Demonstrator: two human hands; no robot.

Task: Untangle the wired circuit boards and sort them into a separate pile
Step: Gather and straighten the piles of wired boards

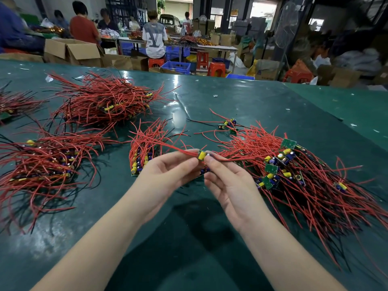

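**Both hands pinch one wired board above the green table**

The fingertips of the left hand (168, 171) and the right hand (228, 181) meet at a small circuit board (202, 155) with a yellow part on it, held up over the table (241, 101). Each hand pinches it between thumb and forefinger, while the other fingers are loosely spread below, palms turned partly upward. Red wires (168, 144) run from the board leftward, past the left fingers, and more run rightward toward the tangled heap.

Just beyond the left hand lies a small, neat row of boards (139, 162), its red wires fanning up and away. To the right of the right hand sprawls a large tangled heap (298, 177) of green boards, yellow and blue parts, and red and black wires. A few loose boards (227, 124) lie apart, farther back from that heap.

On the left side of the table sit two bigger bundles: a near one (42, 162) and a far one (100, 103). Another bundle (12, 106) shows at the left edge.

Beyond the table, people (154, 36) work at benches among cardboard boxes (71, 51), red stools (217, 68) and blue crates (177, 67).
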